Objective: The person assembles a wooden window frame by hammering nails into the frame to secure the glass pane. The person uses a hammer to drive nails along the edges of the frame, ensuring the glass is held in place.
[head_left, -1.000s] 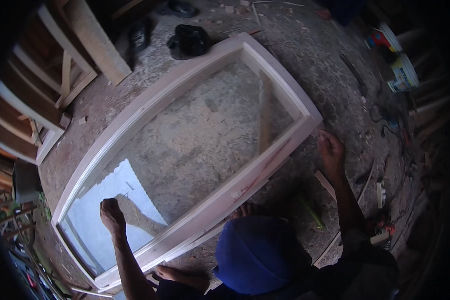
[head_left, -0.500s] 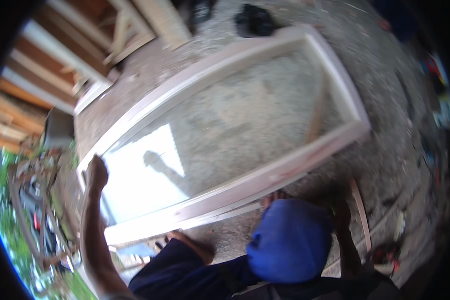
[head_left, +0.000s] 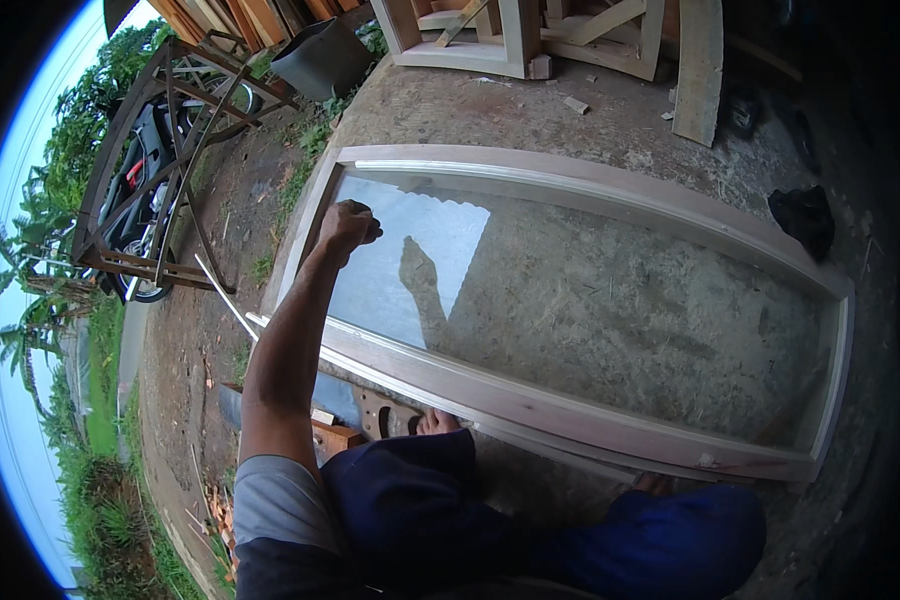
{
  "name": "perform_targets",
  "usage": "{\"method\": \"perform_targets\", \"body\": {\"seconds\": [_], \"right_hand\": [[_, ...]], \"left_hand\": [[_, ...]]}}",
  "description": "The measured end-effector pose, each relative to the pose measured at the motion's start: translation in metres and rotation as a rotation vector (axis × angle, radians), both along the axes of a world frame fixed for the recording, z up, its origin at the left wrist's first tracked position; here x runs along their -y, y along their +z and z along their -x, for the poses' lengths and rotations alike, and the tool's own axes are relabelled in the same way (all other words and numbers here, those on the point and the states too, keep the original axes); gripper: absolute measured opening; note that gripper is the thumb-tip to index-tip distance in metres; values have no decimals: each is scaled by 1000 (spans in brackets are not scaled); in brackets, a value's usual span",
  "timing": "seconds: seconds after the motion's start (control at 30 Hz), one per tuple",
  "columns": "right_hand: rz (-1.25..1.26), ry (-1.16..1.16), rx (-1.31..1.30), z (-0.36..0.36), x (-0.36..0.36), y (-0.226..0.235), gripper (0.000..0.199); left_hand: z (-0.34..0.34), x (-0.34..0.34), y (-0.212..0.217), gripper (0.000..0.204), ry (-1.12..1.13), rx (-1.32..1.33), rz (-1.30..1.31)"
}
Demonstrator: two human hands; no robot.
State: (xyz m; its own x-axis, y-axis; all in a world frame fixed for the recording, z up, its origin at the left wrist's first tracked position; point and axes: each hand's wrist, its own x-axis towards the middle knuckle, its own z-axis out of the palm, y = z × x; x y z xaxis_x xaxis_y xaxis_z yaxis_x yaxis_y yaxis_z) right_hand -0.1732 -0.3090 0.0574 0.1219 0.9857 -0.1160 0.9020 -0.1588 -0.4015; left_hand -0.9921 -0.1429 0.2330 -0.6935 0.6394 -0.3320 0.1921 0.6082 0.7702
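A long wooden frame (head_left: 570, 410) with a glass pane (head_left: 610, 290) in it lies on the ground in front of me. The pane mirrors bright sky and my forearm at its left end. My left hand (head_left: 348, 228) is closed over that end, close to the short left rail. Its fingers are curled, and whatever they may hold is hidden. A pale thin strip (head_left: 450, 167) runs along the inside of the far rail. My right hand is out of view. By my foot is a handsaw (head_left: 385, 416) with a wooden handle.
At the left stands a rusty metal rack (head_left: 175, 170) with a motorbike (head_left: 145, 165) behind it. Wooden frames (head_left: 525, 45) and a plank (head_left: 698, 75) lean at the back. A black bag (head_left: 805, 220) lies beyond the frame's right end. My knees border its near rail.
My view has turned to the left, and the blur is gone. My left hand stays near the frame's left end, now over the pane's edge. My right forearm has left the view.
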Motion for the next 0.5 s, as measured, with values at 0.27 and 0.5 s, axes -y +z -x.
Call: {"method": "perform_targets", "body": {"seconds": [0.27,0.5], "right_hand": [[-18,-205,86,84,24,4,38],[-252,-325,105,149,7,92,40]], "left_hand": [[145,11,-52,21,37,184,-92],[296,-2,-102,16,48,375,-277]]}}
